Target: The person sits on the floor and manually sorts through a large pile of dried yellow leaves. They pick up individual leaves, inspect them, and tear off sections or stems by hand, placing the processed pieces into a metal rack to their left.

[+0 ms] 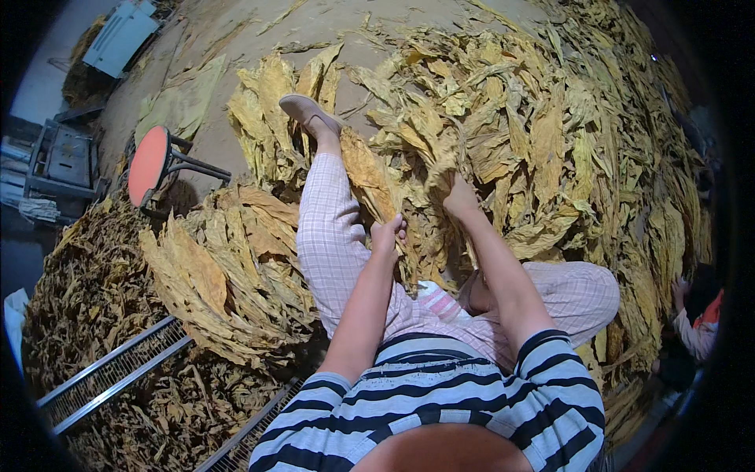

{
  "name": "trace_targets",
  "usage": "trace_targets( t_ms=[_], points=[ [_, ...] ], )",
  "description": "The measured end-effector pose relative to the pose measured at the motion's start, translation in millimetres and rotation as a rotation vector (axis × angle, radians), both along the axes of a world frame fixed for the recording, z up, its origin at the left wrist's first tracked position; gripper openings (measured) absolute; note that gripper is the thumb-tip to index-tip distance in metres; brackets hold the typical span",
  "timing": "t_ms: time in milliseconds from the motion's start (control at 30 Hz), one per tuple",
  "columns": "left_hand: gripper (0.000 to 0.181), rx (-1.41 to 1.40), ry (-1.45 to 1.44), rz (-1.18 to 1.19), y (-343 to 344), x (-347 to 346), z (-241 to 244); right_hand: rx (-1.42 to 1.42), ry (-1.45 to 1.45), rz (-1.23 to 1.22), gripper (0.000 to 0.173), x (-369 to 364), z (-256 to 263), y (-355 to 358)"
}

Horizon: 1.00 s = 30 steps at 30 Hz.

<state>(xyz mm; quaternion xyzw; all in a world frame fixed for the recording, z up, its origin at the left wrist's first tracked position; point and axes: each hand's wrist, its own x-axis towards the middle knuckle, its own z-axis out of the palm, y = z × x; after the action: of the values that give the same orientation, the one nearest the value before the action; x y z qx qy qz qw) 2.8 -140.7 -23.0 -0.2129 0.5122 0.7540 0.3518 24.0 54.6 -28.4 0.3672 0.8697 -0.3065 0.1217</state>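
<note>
Between my legs, my left hand (pixel 386 235) is closed around the stem ends of a few dried tobacco leaves (pixel 367 171), whose orange-yellow blades stretch away past my foot. Farther right, my right hand (pixel 461 197) grips a dried yellow leaf (pixel 445 156) at the edge of a broad heap of tobacco leaves (pixel 495 118). Its fingertips are partly hidden by the leaf. A layered stack of tobacco leaves (pixel 230 277) lies to the left of my outstretched leg. Another pile of yellow leaves (pixel 265 118) sits beyond it, beside my shoe.
A stool with a round red seat (pixel 147 167) lies tipped at the left. Metal racks with rows of pins (pixel 112 371) rest on darker crumpled leaves (pixel 147 413). Another person's hand (pixel 680 289) touches the heap at the far right. A pink-striped cloth (pixel 442 301) lies in my lap.
</note>
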Motion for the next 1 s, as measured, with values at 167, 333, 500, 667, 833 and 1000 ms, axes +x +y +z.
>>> trace_targets(
  t_ms=[167,333,500,667,833,1000],
  points=[
    [0.011,0.048,0.024,0.012,-2.3,-0.3,-11.0,-0.586,0.475,-0.123,0.064,24.5,16.8,-13.4],
    [0.01,0.129,0.171,-0.086,12.2,-12.0,39.9,-1.591,0.624,-0.742,0.029,56.4,-62.2,8.7],
    [0.02,0.181,0.329,-0.074,6.7,-47.3,131.7,-1.494,0.482,-0.715,0.026,73.1,-82.7,-1.9],
    [0.038,0.197,0.516,0.023,-59.3,-86.3,235.9,-1.394,0.355,-0.753,0.014,83.4,-71.9,-13.6],
    [0.035,0.03,0.838,0.253,-194.3,-76.3,328.7,-1.347,0.373,-0.848,0.014,77.4,-77.1,-20.0],
    [0.037,-0.323,0.619,0.475,-311.8,-22.1,287.4,-1.274,0.347,-0.82,0.011,69.4,-59.6,-38.5]
  ],
)
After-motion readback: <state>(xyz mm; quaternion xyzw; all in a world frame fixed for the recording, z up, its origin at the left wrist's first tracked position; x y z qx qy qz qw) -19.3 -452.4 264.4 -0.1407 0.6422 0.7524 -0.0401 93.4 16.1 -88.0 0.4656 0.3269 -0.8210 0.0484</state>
